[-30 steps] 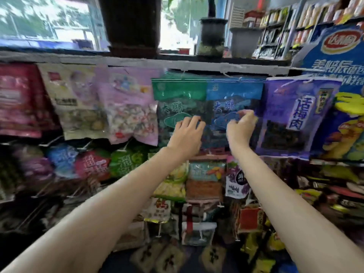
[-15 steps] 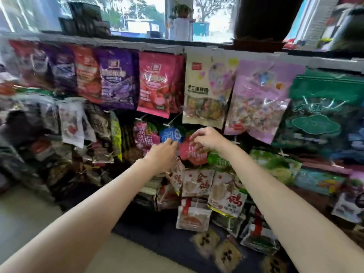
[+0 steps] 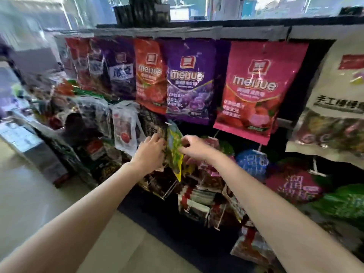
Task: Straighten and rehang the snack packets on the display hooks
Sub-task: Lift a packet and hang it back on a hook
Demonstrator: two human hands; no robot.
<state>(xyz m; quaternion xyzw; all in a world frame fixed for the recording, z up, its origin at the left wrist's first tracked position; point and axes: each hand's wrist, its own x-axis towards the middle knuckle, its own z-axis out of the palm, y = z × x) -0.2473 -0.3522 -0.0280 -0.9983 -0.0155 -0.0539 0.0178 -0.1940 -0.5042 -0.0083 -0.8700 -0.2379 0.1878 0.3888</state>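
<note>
A yellow-green snack packet (image 3: 174,148) hangs edge-on from a hook in the second row of the rack. My left hand (image 3: 150,152) holds its left side, fingers curled against it. My right hand (image 3: 194,147) pinches its right edge with thumb and fingers. Above them hang an orange packet (image 3: 150,75), a purple packet (image 3: 188,81) and a pink packet (image 3: 254,89) in the top row. The image is blurred, so the hook itself is hard to make out.
Clear bags of red sweets (image 3: 124,133) hang to the left of my hands. Round blue (image 3: 252,162) and pink (image 3: 291,184) packets hang to the right, with a cream packet (image 3: 334,99) above. Smaller packets (image 3: 199,198) hang below. Beige floor (image 3: 39,194) lies at the left.
My view and both hands have shifted left along the rack, from the blue and green top-row packets down to the second row. Both hands now hold the yellow-green packet.
</note>
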